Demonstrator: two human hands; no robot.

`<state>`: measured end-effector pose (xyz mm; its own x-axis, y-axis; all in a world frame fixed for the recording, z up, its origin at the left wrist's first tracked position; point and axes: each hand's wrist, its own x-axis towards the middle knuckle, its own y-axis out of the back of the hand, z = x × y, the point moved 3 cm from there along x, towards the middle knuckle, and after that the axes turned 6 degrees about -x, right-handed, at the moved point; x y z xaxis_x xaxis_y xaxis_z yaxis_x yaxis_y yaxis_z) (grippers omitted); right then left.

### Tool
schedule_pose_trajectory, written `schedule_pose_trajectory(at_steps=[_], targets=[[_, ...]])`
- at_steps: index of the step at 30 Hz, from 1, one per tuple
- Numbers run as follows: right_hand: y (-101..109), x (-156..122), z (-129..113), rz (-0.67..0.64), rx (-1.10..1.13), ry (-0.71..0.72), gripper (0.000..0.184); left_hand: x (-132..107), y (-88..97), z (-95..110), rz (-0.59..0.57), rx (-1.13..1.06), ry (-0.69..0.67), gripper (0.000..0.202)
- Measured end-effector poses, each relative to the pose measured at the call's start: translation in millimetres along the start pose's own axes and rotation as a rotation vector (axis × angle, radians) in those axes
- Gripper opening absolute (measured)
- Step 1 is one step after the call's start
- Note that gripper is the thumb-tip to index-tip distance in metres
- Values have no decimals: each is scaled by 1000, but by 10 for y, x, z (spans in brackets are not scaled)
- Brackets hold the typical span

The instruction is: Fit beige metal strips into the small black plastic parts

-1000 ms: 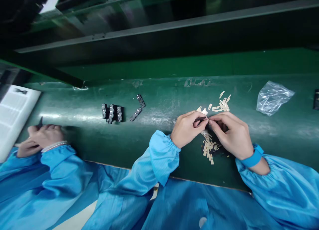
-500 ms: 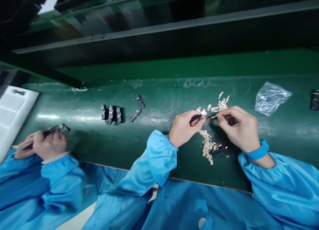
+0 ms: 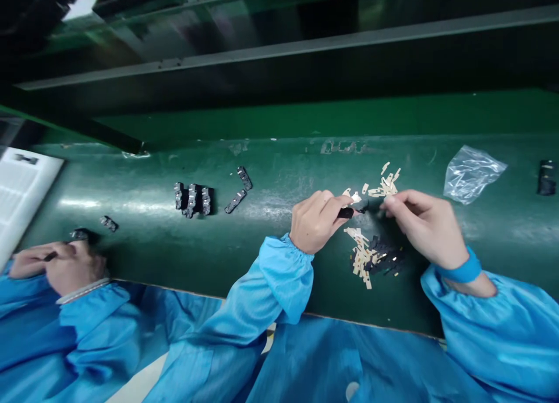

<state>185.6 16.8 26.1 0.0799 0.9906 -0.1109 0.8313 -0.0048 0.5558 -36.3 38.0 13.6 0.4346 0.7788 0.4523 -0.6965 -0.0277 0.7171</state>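
My left hand [image 3: 315, 221] is closed around a small black part [image 3: 346, 213], its dark tip pointing right. My right hand [image 3: 430, 225], with a blue wristband [image 3: 460, 268], has thumb and forefinger pinched together just right of that part. Blur hides what those fingertips hold, if anything. Beneath and between the hands lies a pile of pale strips [image 3: 361, 262] beside a heap of small black pieces [image 3: 384, 254]. More pale strips [image 3: 386, 184] lie beyond the fingers of my right hand.
A clear plastic bag [image 3: 474, 175] lies to the right, with a black part [image 3: 547, 177] farther over. Black assembled parts [image 3: 192, 200] stand left of centre, near two loose ones [image 3: 236, 201]. At far left, a co-worker's hands [image 3: 74, 266] work near a printed sheet [image 3: 24, 187].
My right hand has drawn slightly right, away from the black part; the pale strip at its fingertips no longer shows clearly. My left hand has turned a little. The co-worker's hands have moved left.
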Motion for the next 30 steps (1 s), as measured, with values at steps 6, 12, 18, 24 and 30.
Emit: schedule_pose_trajectory(at_steps=[6, 12, 18, 24, 30], targets=[[-201, -88, 8, -501, 540, -350, 43, -11, 11, 5, 33, 12, -92, 29], [-218, -90, -21, -455, 562, -366, 37, -2, -2, 21, -28, -20, -61, 32], [-89, -34, -82, -63, 327, -180, 27, 71, -59, -37, -200, -507, 374, 36], [-131, -62, -95, -51, 220, -102, 25, 54, -89, 37, -424, -767, 556, 12], [-208, -92, -80, -21, 169, -84, 21, 69, -183, 42, -343, -949, 673, 21]])
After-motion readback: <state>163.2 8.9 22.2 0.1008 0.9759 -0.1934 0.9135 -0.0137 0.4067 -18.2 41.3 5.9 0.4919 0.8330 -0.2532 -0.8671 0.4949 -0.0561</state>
